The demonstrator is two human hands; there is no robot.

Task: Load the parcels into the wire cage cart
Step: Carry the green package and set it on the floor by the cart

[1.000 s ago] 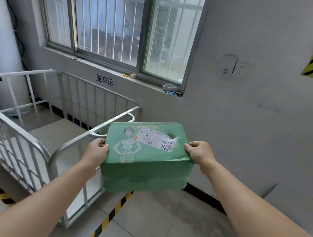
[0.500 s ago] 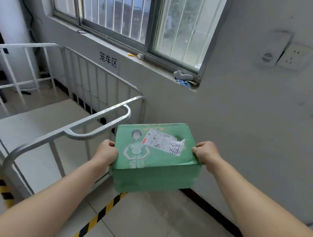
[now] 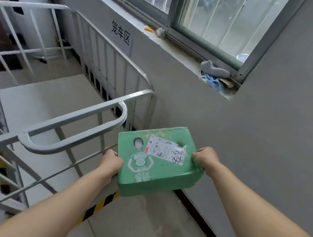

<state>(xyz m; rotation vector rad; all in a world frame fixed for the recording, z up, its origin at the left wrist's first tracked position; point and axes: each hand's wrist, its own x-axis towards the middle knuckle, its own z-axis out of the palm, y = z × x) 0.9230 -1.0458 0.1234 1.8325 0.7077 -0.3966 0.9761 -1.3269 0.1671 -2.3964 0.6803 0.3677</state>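
Observation:
A green parcel (image 3: 152, 168) with a white shipping label and a printed figure on its top is held in the air between both hands. My left hand (image 3: 111, 162) grips its left side and my right hand (image 3: 204, 157) grips its right edge. The parcel hangs just right of the wire cage cart (image 3: 75, 113), outside its near right corner, a little below the top rail. The cart is white metal with barred sides and a pale flat floor; I see no parcel inside it.
A grey wall (image 3: 256, 138) stands right behind the parcel, with a window sill (image 3: 178, 49) holding small clutter above. Black and yellow hazard tape (image 3: 98, 206) marks the floor beside the cart. A white pillar (image 3: 34, 9) stands at the far left.
The view has closed in on the cart and tilted down. The parcel, still held in both hands, now sits lower and nearer the cart's right corner and the wall.

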